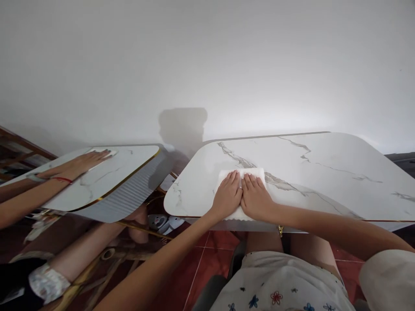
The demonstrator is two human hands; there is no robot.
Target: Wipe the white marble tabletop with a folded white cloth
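Observation:
A white folded cloth [241,213] lies on the near edge of a white marble-patterned table [324,172], its front part reaching the table's edge. My left hand [228,193] rests flat on the cloth's left half, fingers stretched forward. Beside it, thumbs meeting, my right hand [256,195] presses flat on the right half. Both palms face down, and neither hand grips the cloth. Most of the cloth is hidden under them; its far edge shows past my fingertips.
At left, a second marble-patterned table [142,157] has a gold edge and ribbed grey side. Another person's hands [86,163] lie on a white cloth there. A pale wall [259,65] stands behind both tables. Below are red floor tiles [194,268] and grey-and-white slippers [162,222].

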